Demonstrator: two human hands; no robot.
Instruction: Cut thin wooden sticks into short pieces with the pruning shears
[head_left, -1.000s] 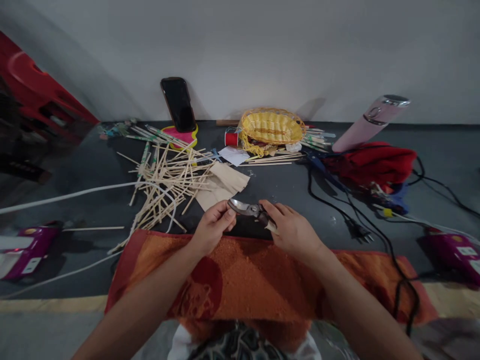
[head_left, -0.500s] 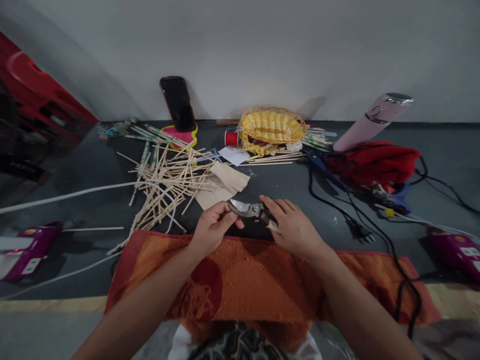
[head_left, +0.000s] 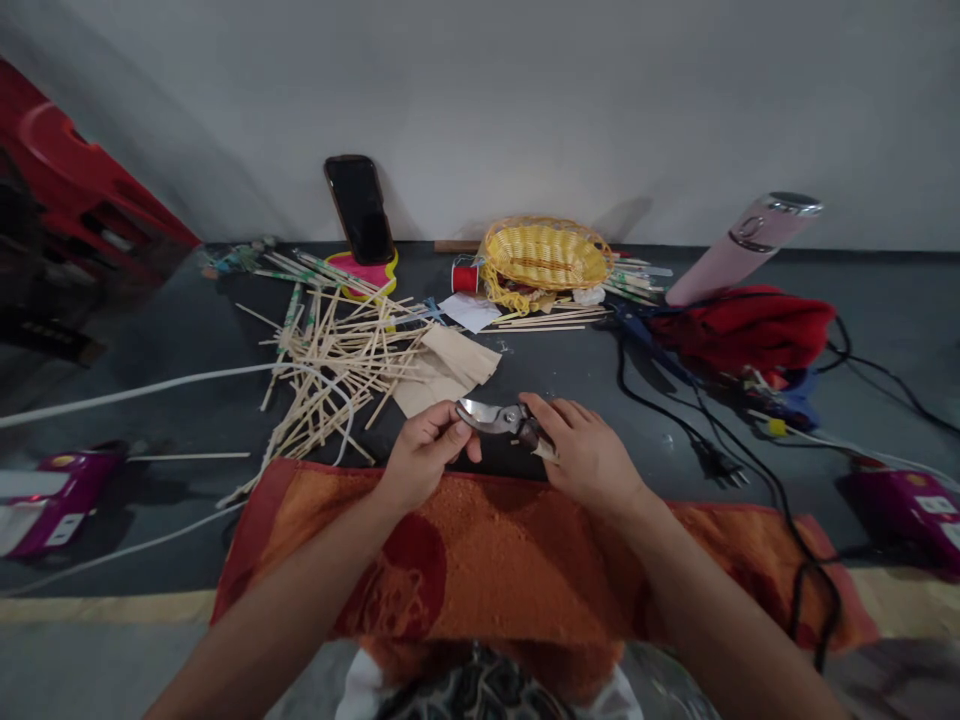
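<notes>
Pruning shears [head_left: 491, 416] lie across the middle, blades pointing left, above the front edge of an orange towel [head_left: 517, 550]. My right hand [head_left: 589, 452] is closed around their handles. At the blade tips, the thumb and fingers of my left hand [head_left: 427, 450] are pinched together; anything between them is too small or hidden to make out. Just beyond the left hand lie folded pieces of brown paper [head_left: 459, 355] and a loose pile of thin wooden sticks [head_left: 345, 350].
Along the wall are a phone [head_left: 360, 210], a red thread spool [head_left: 464, 278], a yellow woven basket [head_left: 547, 255] and a pink flask [head_left: 742, 250]. A red cloth [head_left: 750, 330] and black cables [head_left: 757, 460] lie right. A white cord [head_left: 150, 388] crosses the left side.
Hardly anything differs. The view has shifted slightly; both hands and the shears keep nearly the same pose.
</notes>
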